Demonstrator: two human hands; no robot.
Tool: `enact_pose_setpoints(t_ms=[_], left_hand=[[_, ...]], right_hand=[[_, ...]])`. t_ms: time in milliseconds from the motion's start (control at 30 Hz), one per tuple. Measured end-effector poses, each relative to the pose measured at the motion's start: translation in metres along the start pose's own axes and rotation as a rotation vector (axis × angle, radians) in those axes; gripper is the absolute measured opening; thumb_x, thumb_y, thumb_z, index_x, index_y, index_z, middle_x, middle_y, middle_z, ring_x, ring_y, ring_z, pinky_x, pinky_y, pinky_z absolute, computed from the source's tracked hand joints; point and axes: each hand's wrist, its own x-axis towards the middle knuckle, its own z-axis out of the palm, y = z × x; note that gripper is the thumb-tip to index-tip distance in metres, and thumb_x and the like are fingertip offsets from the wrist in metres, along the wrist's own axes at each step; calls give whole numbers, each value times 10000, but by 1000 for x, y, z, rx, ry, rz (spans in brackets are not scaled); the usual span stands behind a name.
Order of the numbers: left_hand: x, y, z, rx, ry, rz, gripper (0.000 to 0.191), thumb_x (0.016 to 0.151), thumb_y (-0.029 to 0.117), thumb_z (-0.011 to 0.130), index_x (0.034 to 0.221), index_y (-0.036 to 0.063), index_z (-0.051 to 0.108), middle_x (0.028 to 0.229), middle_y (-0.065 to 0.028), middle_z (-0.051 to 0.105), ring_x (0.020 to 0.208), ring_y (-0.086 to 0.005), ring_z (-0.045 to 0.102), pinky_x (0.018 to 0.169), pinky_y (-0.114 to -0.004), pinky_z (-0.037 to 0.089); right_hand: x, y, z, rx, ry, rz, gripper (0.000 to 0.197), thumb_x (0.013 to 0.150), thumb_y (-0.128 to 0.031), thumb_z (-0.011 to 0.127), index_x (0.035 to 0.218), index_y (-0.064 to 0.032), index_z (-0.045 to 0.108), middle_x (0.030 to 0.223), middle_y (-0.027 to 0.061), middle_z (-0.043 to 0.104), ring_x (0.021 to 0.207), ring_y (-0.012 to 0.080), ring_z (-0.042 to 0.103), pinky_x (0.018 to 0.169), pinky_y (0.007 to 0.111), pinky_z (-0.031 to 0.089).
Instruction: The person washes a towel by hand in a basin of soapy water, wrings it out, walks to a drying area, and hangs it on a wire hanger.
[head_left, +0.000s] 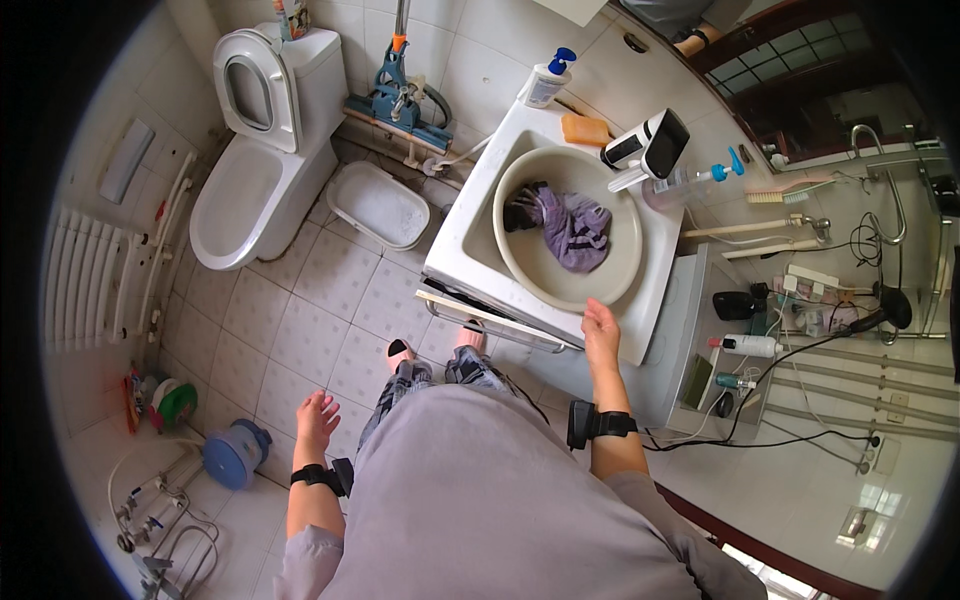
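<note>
A round, pale plastic washbasin (517, 270) rests in the white sink (484, 225) at the upper right of centre. Inside it lies a crumpled purple cloth (577, 232) with a dark patch. My right hand (601, 328) is at the near rim of the basin, its fingertips overlapping the edge in view; whether they grip it is unclear. My left hand (318, 415) hangs over the tiled floor, empty, with its fingers loosely curled and apart. Both wrists wear black strapped devices. The faucet (637, 171) reaches over the basin's far right edge.
Around the sink stand an orange soap bar (586, 130), a white pump bottle (544, 81) and a clear pump bottle (675, 187). A washing machine (675, 300) adjoins the right side, with cables trailing nearby. Left are a toilet (236, 202), a small tub (379, 202) and a mop (397, 105).
</note>
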Motion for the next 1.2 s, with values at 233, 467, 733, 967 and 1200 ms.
enact_pose_setpoints(t_ms=[233, 467, 733, 967, 1200], left_hand=[[9, -10, -39, 102, -13, -68, 297, 819, 265, 530, 1074, 120, 480, 914, -6, 551, 834, -183, 558, 729, -365, 450], [8, -8, -48, 73, 29, -27, 254, 816, 240, 530, 1032, 113, 492, 901, -8, 541, 815, -185, 547, 742, -381, 447], [-4, -42, -42, 22, 27, 59, 257, 805, 245, 547, 1025, 125, 492, 916, -23, 541, 835, -206, 549, 723, -384, 449], [-46, -96, -21, 134, 19, 37, 265, 800, 226, 539, 1029, 108, 475, 937, -46, 528, 854, -229, 537, 734, -411, 449], [-82, -126, -4, 222, 54, 110, 333, 806, 236, 545, 1091, 82, 470, 1044, -65, 503, 932, -249, 534, 761, -412, 451]], right_hand=[[-53, 22, 2, -29, 66, 41, 331, 789, -79, 503, 1115, -56, 554, 986, 91, 580, 847, 148, 537, 767, 257, 428], [-83, 6, -10, 56, 84, 164, 334, 787, -85, 513, 1116, -41, 545, 813, 23, 538, 689, 88, 480, 650, 214, 418], [-55, 52, -30, -182, -153, -165, 351, 784, -139, 543, 1127, -63, 536, 878, 88, 585, 764, 178, 545, 724, 279, 440], [-76, 95, -117, -428, -644, -13, 390, 761, -207, 579, 1131, -89, 538, 1068, 150, 581, 982, 241, 562, 811, 318, 444], [-126, 195, -196, -496, -704, 95, 416, 737, -215, 601, 1130, -90, 547, 1028, 141, 598, 952, 223, 570, 807, 318, 445]])
